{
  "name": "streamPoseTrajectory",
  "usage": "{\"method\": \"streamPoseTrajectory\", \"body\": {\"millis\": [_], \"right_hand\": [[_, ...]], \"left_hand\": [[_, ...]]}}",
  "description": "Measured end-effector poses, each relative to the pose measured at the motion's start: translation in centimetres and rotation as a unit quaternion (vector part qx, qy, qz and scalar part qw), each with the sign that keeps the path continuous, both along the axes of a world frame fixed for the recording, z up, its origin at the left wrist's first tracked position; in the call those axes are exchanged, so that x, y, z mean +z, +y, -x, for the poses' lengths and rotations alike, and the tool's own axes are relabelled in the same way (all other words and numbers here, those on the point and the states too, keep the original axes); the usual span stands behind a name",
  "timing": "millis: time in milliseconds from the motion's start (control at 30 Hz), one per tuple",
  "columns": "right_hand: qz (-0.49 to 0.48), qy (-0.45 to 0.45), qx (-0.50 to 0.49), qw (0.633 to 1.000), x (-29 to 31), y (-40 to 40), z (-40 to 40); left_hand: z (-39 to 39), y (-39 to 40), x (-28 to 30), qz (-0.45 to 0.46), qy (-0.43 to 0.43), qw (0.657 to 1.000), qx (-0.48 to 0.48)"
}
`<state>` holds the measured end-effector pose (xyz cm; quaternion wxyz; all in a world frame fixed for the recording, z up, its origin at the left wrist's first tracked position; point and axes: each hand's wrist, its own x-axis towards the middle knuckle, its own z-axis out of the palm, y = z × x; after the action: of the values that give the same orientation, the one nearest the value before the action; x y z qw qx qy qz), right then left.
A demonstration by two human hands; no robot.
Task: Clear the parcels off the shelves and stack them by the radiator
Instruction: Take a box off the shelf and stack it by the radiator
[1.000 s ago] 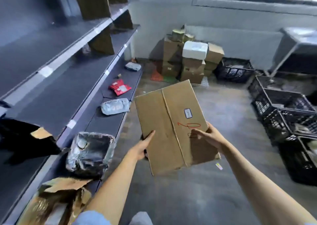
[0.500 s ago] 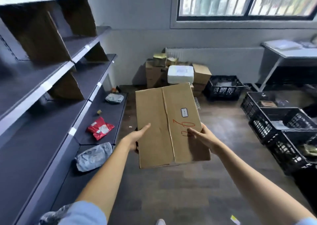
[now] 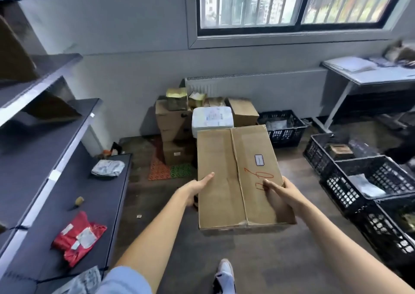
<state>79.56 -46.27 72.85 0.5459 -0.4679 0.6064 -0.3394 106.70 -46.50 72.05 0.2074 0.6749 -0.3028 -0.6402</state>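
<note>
Now we carry cardboard box (image 3: 238, 177) flat at chest level, long axis pointing ahead toward stack (image 3: 179, 123) by radiator (image 3: 247, 83). Left hand (image 3: 197, 188) and right hand (image 3: 280, 190) clamp opposite sides, thumbs on top; under-fingers probably curled, hidden. Both equally near.

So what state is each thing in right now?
Cardboard box: closed, carried in the air.
Left hand: gripping the box's left edge.
Right hand: gripping its right edge.
Red parcel: lying on the bottom shelf.
Grey parcel: lying on that shelf.
White box: closed, on the stack.
</note>
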Motion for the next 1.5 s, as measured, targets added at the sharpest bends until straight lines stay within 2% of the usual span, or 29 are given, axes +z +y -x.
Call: {"method": "streamPoseTrajectory", "body": {"millis": [133,433,667,867,1067,1233,1367,1500], "right_hand": [[-0.011,0.013,-0.013,1.000,1.3,-11.4,1.6],[0.017,0.074,-0.023,0.997,3.8,-35.4,2.1],[0.026,0.091,-0.047,0.994,2.5,-56.3,1.9],[0.003,0.096,-0.098,0.991,2.7,-69.7,3.0],[-0.026,0.111,-0.148,0.982,1.7,-77.2,7.0],[-0.058,0.108,-0.170,0.978,-1.9,-83.1,11.7],[-0.088,0.125,-0.137,0.979,-4.5,-91.4,15.1],[-0.100,0.148,-0.041,0.983,-6.2,-101.0,15.5]], "left_hand": [[1.9,-11.6,0.7,-0.024,0.032,0.999,-0.009],[2.5,-34.9,1.2,-0.002,0.055,0.998,0.001],[2.2,-56.5,-0.2,0.056,0.060,0.996,-0.033],[3.7,-73.0,-0.7,0.020,0.049,0.994,-0.093],[8.7,-82.9,-2.4,-0.002,0.081,0.990,-0.112],[14.0,-89.1,-6.2,-0.032,0.080,0.991,-0.102],[17.5,-94.9,-8.8,-0.052,0.072,0.994,-0.059],[18.1,-100.3,-11.0,-0.073,0.079,0.993,0.047]]}}
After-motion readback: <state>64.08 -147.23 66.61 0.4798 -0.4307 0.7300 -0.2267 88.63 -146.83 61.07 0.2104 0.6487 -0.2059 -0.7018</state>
